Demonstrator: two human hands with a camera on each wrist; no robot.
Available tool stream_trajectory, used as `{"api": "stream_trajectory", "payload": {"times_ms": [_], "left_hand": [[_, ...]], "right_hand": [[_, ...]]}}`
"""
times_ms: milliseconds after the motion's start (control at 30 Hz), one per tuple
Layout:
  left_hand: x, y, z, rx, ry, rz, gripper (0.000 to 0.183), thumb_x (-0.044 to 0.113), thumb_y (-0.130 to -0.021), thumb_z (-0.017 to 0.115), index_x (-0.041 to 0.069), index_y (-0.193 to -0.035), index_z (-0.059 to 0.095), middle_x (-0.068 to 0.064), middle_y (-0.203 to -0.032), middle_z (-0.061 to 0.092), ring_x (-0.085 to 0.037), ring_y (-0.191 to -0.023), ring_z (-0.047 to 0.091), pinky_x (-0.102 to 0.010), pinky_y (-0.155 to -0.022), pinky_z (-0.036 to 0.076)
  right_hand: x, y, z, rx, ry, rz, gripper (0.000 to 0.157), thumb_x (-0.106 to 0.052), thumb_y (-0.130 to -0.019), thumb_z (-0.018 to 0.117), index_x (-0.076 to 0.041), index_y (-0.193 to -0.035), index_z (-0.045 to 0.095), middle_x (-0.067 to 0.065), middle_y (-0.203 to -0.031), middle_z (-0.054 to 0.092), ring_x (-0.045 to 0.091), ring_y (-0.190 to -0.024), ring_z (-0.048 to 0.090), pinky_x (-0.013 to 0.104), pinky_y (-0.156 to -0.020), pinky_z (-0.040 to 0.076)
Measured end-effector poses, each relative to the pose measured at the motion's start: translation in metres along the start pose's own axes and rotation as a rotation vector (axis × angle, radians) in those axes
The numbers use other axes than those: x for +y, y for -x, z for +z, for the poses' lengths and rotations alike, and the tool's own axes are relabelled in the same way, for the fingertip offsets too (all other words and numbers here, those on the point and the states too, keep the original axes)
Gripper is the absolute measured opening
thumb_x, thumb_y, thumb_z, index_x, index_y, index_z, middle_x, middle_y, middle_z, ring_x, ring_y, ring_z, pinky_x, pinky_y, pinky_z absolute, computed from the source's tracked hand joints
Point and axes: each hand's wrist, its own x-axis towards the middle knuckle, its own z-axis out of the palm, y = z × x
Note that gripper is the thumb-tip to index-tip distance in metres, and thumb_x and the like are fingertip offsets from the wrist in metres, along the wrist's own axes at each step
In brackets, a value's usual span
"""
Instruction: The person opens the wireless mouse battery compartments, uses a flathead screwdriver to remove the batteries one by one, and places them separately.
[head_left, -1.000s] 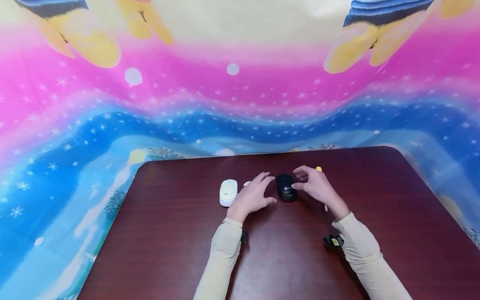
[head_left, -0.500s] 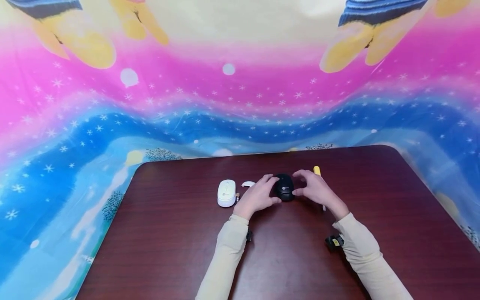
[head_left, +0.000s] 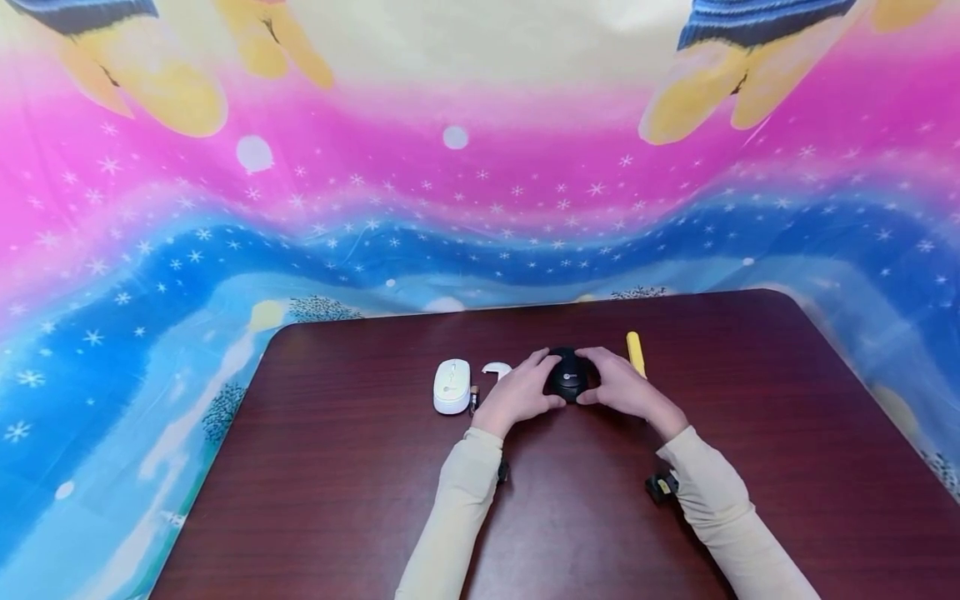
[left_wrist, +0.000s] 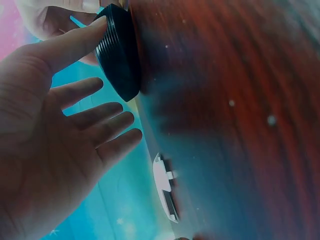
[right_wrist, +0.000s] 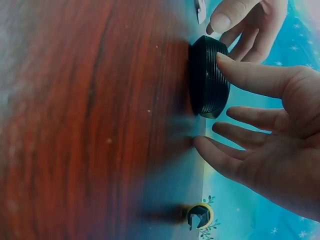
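Note:
A black computer mouse (head_left: pixel 567 379) sits at the far middle of the table between both hands. My left hand (head_left: pixel 517 393) holds its left side, thumb near the front corner and forefinger near the back. In the left wrist view that thumb lies against the mouse's ribbed end (left_wrist: pixel 111 45), while the other fingers are spread. My right hand (head_left: pixel 624 388) holds the opposite side in the same way. Its thumb (right_wrist: pixel 255 77) touches the ribbed end in the right wrist view. The mouse's underside is hidden.
A white mouse (head_left: pixel 452 386) lies left of the hands, with a small cylindrical item (head_left: pixel 474 397) beside it. A thin curved white cover (head_left: pixel 497 368) is behind my left hand. Right of the hands lies a yellow-handled tool (head_left: pixel 635 353), partly hidden. A patterned cloth (head_left: pixel 480 208) hangs behind the table.
Both hands have closed in on the black mouse from its two sides. My left hand has shifted right, uncovering more of the white cover and the small cylindrical item.

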Motion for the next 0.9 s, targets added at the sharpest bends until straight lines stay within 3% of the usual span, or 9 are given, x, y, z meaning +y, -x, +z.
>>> {"api": "stream_trajectory", "payload": {"times_ms": [200, 500, 667, 900], "left_hand": [[0.0001, -0.0038, 0.0024, -0.016, -0.019, -0.008, 0.067, 0.032, -0.098, 0.073, 0.013, -0.156, 0.045, -0.012, -0.164, 0.036, -0.026, -0.145, 0.044, -0.039, -0.111, 0.043], [0.0003, -0.0077, 0.0013, -0.028, -0.04, -0.024, 0.067, 0.028, -0.099, 0.073, 0.012, -0.157, 0.044, -0.011, -0.164, 0.037, -0.026, -0.144, 0.045, -0.038, -0.112, 0.043], [0.0013, -0.0076, 0.0007, -0.03, -0.069, -0.021, 0.068, 0.022, -0.097, 0.074, 0.011, -0.157, 0.044, -0.011, -0.163, 0.038, -0.026, -0.143, 0.047, -0.038, -0.111, 0.044], [0.0003, -0.0067, 0.0028, -0.009, -0.072, -0.01, 0.066, 0.021, -0.098, 0.073, 0.011, -0.157, 0.043, -0.01, -0.16, 0.043, -0.025, -0.141, 0.049, -0.037, -0.11, 0.045]], "right_hand": [[-0.0004, -0.0033, 0.0037, -0.022, 0.061, -0.035, 0.077, -0.005, -0.086, 0.082, 0.012, -0.149, 0.041, 0.035, -0.153, 0.039, 0.052, -0.139, 0.041, 0.063, -0.11, 0.038], [-0.0021, -0.0075, 0.0086, -0.086, 0.13, -0.005, 0.088, -0.005, -0.086, 0.083, 0.011, -0.156, 0.031, 0.032, -0.162, 0.026, 0.054, -0.144, 0.03, 0.063, -0.111, 0.036], [-0.0072, -0.0062, 0.0073, -0.096, 0.205, -0.013, 0.085, -0.009, -0.09, 0.081, 0.012, -0.155, 0.031, 0.033, -0.161, 0.028, 0.054, -0.143, 0.032, 0.063, -0.11, 0.037], [-0.0019, -0.0065, -0.0004, -0.099, 0.103, -0.019, 0.08, -0.021, -0.093, 0.079, 0.011, -0.153, 0.038, 0.033, -0.155, 0.039, 0.05, -0.14, 0.04, 0.061, -0.109, 0.04]]}}
